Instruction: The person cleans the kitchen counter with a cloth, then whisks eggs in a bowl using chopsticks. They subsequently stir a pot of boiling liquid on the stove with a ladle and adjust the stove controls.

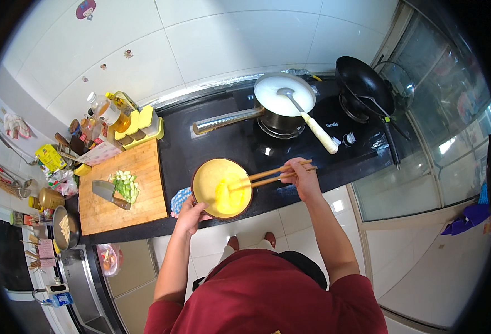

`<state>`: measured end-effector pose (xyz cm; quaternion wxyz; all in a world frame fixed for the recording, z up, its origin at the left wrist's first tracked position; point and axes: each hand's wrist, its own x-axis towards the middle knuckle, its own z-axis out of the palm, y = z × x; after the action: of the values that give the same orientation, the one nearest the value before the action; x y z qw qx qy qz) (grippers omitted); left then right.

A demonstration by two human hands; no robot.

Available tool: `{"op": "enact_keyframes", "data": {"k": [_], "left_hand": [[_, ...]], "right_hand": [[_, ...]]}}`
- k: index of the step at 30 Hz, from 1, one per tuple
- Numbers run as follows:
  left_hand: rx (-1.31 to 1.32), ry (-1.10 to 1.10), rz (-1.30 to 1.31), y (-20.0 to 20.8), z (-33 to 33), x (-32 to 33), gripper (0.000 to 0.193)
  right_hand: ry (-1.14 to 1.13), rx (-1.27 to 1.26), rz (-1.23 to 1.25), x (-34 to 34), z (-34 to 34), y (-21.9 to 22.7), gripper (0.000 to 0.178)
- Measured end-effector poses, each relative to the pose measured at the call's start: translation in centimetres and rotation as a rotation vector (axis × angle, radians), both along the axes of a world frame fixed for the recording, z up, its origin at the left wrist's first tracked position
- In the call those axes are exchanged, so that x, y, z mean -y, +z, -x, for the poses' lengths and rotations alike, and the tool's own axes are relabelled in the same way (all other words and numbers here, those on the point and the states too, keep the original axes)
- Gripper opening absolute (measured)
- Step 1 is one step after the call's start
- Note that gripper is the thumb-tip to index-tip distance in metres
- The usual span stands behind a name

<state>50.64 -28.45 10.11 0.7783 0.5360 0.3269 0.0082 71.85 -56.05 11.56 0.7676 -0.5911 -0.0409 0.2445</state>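
A round bowl with a pale inside and dark rim (205, 181) is at the counter's front edge, with yellow beaten egg (227, 200) in it. My left hand (190, 216) grips the bowl's lower left side, thumb over the rim. Two wooden chopsticks (269, 171) are in my closed right hand (302, 179), their tips dipping into the egg. Beside my left hand lies a blue and white cloth (180, 199). Behind the bowl, a long-handled saucepan (279, 120) of white, cloudy liquid sits on the stove, with a pale-handled ladle (319, 132) resting across it.
On the left, a wooden cutting board (98, 214) bears a cleaver (111, 193) and chopped green onion (126, 186). Yellow-lidded seasoning boxes (140, 123) and bottles (109, 113) stand behind it. A black wok (365, 83) with a spatula occupies the right burner. A pan (74, 227) is far left.
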Motion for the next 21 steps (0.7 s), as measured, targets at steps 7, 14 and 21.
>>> {"op": "enact_keyframes", "data": {"k": [7,14,21], "left_hand": [[0.028,0.011,0.03,0.2,0.1,0.4,0.041],[0.016,-0.011,0.047,0.4,0.2,0.1,0.041],[0.015,-0.021,0.03,0.5,0.1,0.0,0.037]], "right_hand": [[0.026,-0.103,-0.071,0.2,0.5,-1.0,0.018],[-0.105,-0.111,-0.162,-0.2,0.6,-2.9,0.017],[-0.043,-0.137,-0.151,-0.1,1.0,-4.3,0.019]]}}
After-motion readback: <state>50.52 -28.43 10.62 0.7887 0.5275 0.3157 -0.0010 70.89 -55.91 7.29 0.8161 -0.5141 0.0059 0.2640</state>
